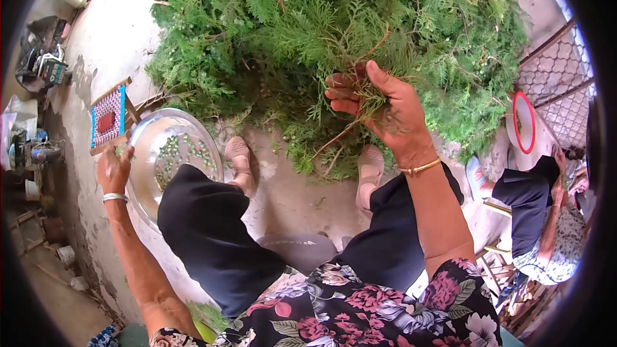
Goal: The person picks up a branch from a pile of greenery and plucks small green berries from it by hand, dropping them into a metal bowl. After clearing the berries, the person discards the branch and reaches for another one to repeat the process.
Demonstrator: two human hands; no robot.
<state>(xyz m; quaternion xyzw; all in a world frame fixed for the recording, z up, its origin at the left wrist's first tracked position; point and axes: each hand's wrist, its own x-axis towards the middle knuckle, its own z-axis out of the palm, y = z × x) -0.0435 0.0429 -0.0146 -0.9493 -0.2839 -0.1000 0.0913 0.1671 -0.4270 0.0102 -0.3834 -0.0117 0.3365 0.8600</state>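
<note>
My right hand [402, 119] is curled round a conifer sprig [350, 130], whose brown stem pokes out below the palm. It is held over the near side of a large heap of green conifer branches [257, 32]. On the left, my left hand [116, 166] is at the outer rim of a shiny metal basin [209, 148], fingers bent together. A hint of green shows by those fingertips, but what they hold cannot be made out. Small green cones [186, 152] are scattered over the basin's bottom.
A small stool with a woven seat [106, 119] stands beyond the basin. At right another person sits, the dark trouser leg [520, 209] in view, near a red-rimmed round container [526, 122] and wire mesh fencing [556, 83]. Assorted clutter lines the left wall.
</note>
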